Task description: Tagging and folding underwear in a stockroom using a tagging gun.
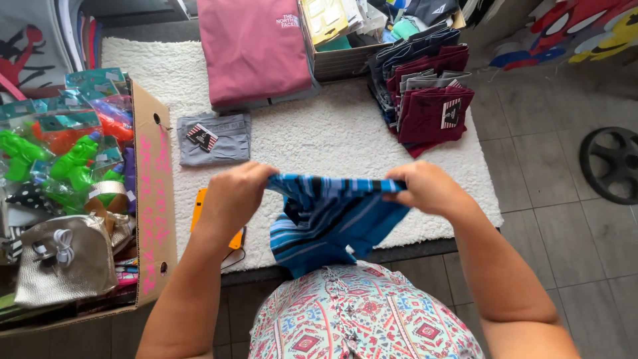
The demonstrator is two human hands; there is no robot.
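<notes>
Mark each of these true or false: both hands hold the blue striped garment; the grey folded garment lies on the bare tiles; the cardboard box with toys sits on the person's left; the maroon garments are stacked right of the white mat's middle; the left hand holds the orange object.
1. Both the left hand and the right hand grip the blue striped garment: true.
2. The grey folded garment lies on bare tiles: false, it lies on the white mat.
3. The cardboard box with toys sits on the person's left: true.
4. The maroon garments are stacked right of the mat's middle: true.
5. The left hand holds the orange object: false, it lies on the mat.
</notes>
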